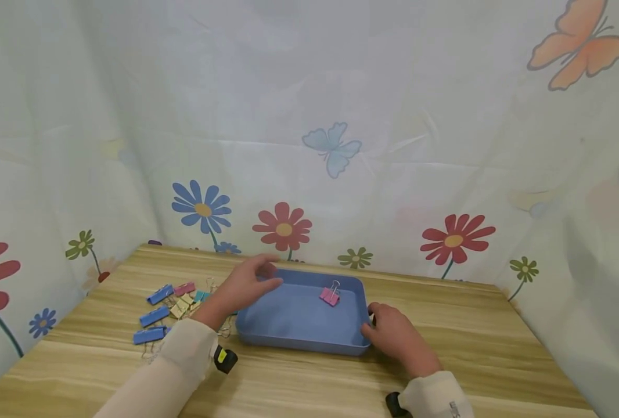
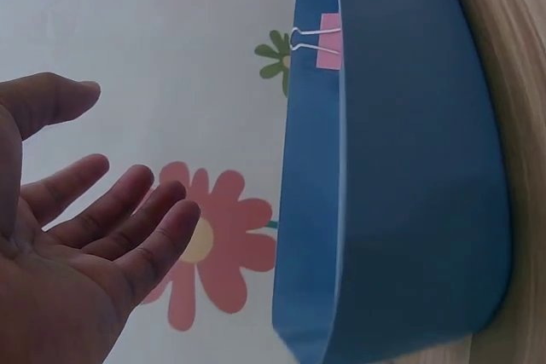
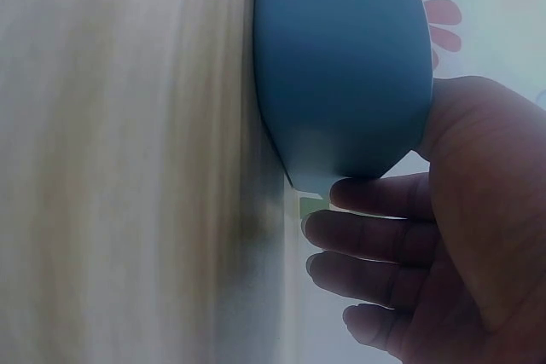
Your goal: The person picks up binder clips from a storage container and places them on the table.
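A shallow blue tray [image 1: 304, 342] lies on the table with one pink binder clip [image 1: 330, 295] inside, toward its back right; the same clip [image 2: 329, 41] shows over the rim in the left wrist view. My right hand [image 1: 393, 332] holds the tray's right end, thumb over the rim and index finger against the outer wall. Above the tray's left side hovers my left hand [image 1: 244, 285], fingers loosely spread and holding nothing. The left wrist view shows that hand [image 2: 94, 245] apart from the tray wall [image 2: 418, 168].
Left of the tray lies a loose group of binder clips: several blue ones [image 1: 154, 316], a pink one [image 1: 184, 288], yellow ones [image 1: 180, 307] and teal ones [image 1: 202, 296], partly behind my left forearm. A flower-printed curtain [image 1: 393, 220] borders the wooden table [image 1: 461, 342].
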Demonstrator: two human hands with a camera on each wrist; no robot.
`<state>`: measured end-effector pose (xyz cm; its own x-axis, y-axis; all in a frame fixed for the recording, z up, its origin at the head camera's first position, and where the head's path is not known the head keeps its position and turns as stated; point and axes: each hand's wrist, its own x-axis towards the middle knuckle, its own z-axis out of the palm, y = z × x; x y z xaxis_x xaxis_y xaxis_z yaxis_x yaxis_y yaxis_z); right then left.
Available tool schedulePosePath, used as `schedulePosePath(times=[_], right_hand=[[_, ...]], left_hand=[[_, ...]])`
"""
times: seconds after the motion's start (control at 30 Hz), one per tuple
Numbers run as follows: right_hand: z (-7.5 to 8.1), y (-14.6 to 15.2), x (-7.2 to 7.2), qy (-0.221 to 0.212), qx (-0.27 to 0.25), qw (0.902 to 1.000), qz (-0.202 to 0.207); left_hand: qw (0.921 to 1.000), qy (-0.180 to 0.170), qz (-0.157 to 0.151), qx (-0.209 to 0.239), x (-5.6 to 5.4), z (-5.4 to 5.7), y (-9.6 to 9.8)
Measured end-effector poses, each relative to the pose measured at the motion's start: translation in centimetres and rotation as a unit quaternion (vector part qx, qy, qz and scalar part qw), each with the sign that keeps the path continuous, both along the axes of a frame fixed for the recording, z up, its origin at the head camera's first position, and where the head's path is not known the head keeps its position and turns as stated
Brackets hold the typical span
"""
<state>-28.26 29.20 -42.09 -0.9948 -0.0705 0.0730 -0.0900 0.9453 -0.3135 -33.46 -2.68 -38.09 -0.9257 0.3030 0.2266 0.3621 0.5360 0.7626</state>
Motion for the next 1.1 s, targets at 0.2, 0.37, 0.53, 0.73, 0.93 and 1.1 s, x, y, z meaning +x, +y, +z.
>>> schedulePosePath(times=[0.2, 0.37, 0.53, 0.73, 0.93, 1.1], right_hand=[[-0.2, 0.2, 0.0, 0.033, 0.007, 0.9992, 0.018], [-0.2, 0.2, 0.1, 0.045, 0.004, 0.9988, 0.02], [-0.3, 0.2, 0.0, 0.039, 0.01, 0.9991, 0.015], [-0.3, 0.1, 0.0, 0.033, 0.007, 0.9993, 0.016], [-0.2, 0.1, 0.1, 0.032, 0.011, 0.9993, 0.015], [-0.2, 0.2, 0.1, 0.032, 0.009, 0.9993, 0.014]], left_hand=[[0.9998, -0.019, 0.0, 0.007, -0.7, -0.3, 1.6], [0.9995, -0.03, -0.008, 0.008, -1.8, -0.9, 2.8], [0.9988, -0.039, -0.024, 0.015, -2.6, -1.3, 4.0], [0.9965, -0.071, -0.036, 0.024, -3.1, -2.0, 5.7], [0.9939, -0.089, -0.056, 0.036, -3.5, -2.3, 7.5], [0.9912, -0.103, -0.07, 0.045, -4.0, -2.1, 9.1]])
